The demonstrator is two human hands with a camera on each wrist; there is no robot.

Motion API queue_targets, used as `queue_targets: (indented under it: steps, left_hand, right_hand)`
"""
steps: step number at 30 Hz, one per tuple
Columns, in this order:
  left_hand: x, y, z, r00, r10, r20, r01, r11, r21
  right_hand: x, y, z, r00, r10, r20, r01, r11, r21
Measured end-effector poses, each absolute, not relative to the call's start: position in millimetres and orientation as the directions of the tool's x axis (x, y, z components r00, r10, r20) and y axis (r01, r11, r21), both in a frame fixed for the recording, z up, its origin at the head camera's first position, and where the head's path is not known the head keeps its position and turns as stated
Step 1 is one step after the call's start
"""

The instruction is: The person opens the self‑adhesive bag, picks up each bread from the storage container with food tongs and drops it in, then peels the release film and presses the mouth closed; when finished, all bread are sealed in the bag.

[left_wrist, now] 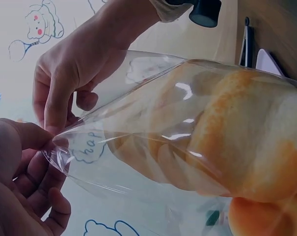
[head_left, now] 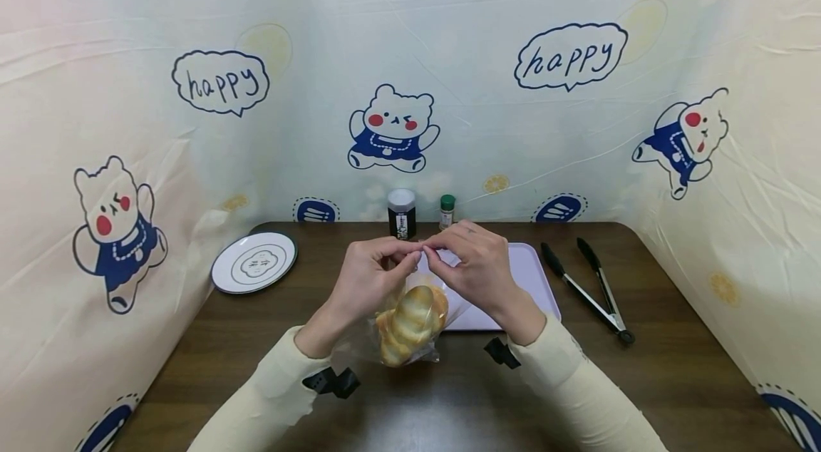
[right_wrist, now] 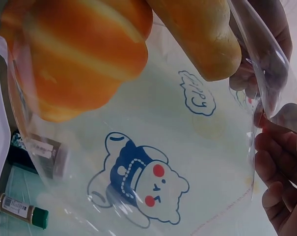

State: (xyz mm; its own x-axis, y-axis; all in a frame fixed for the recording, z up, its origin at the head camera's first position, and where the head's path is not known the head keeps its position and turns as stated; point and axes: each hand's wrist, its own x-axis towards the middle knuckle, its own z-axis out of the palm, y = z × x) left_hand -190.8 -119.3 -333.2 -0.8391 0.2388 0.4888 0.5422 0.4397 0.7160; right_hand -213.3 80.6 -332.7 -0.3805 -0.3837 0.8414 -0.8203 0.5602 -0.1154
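Note:
In front of the person, a clear plastic bag (left_wrist: 121, 160) hangs from both hands, its gathered top pinched between fingertips. Inside it are golden-brown breads: a ridged pale loaf (head_left: 410, 327) and a rounder orange-brown bun (right_wrist: 84, 59). The left hand (head_left: 368, 274) pinches one side of the bag's top with thumb and forefinger. Directly across from it, the right hand (head_left: 477, 266) pinches the same edge, fingertips meeting the left ones. From the left wrist, the bag's mouth looks bunched to a point between the two hands.
Behind the bag lies a lilac tray (head_left: 535, 288), partly covered by the right hand. Black-tipped metal tongs (head_left: 609, 313) rest at its right. A white plate (head_left: 231, 263) sits at the back left. A dark jar (head_left: 402, 220) and a green-capped bottle (head_left: 447, 213) stand along the back edge.

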Motion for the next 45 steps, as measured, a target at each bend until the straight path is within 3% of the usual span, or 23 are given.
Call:
queue_targets:
  steps: [15, 30, 45]
  left_hand:
    - [-189.2, -118.2, -331.2, -0.844, 0.242, 0.48, 0.536, 0.424, 0.73]
    - [-191.9, -118.8, -332.4, -0.833, 0.249, 0.493, 0.551, 0.445, 0.706]
    - [-191.4, -117.9, -329.9, -0.82, 0.255, 0.512, 0.568, 0.469, 0.676]
  right_hand:
    - [-215.3, 86.5, -332.8, -0.466, -0.35, 0.813, -0.824, 0.506, -0.255]
    - [-215.3, 87.1, -330.3, -0.45, -0.379, 0.808, -0.835, 0.499, -0.231]
    - [-215.4, 89.8, -330.6, -0.509, -0.331, 0.795, -0.807, 0.504, -0.306]
